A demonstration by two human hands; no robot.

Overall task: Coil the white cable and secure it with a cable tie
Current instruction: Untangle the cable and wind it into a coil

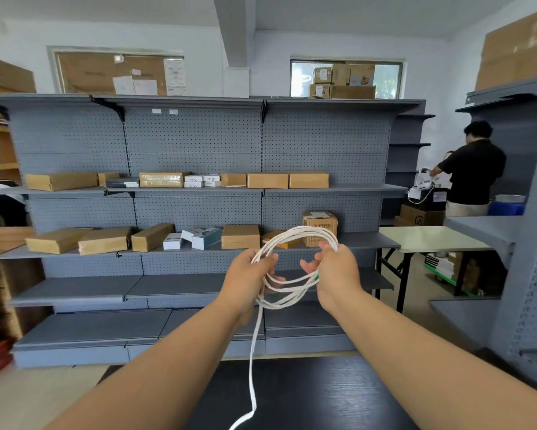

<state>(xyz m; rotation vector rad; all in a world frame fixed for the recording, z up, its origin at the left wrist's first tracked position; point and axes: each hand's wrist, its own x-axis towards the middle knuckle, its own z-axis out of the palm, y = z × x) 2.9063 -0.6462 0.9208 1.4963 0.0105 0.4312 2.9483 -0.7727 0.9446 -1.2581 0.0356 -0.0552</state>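
— Head view first: where is the white cable (295, 243)?

— Held up in the air in front of the grey shelving (199, 144), wound into several loose loops between both hands. The loops arch over the top from one hand to the other and sag beneath them.

— How does the left hand (248, 274) hold it?

— Its grip is closed around the left side of the coil, thumb pressed over the strands, fingers curled behind them.

— And the right hand (335, 268)?

— Its grip pinches the upper right of the coil between thumb and fingers; the lower fingers are spread loosely inside the loops.

— Is the whole cable coiled?

— No. One free length drops from under the left hand, hangs down to the black tabletop (307, 395) and runs off the bottom edge of the frame.

— Anything else around?

— Cardboard boxes (240, 236) lie on the shelves behind the coil. Far right, another person in a dark shirt (475, 172) stands turned away, near a pale folding table (431, 238).
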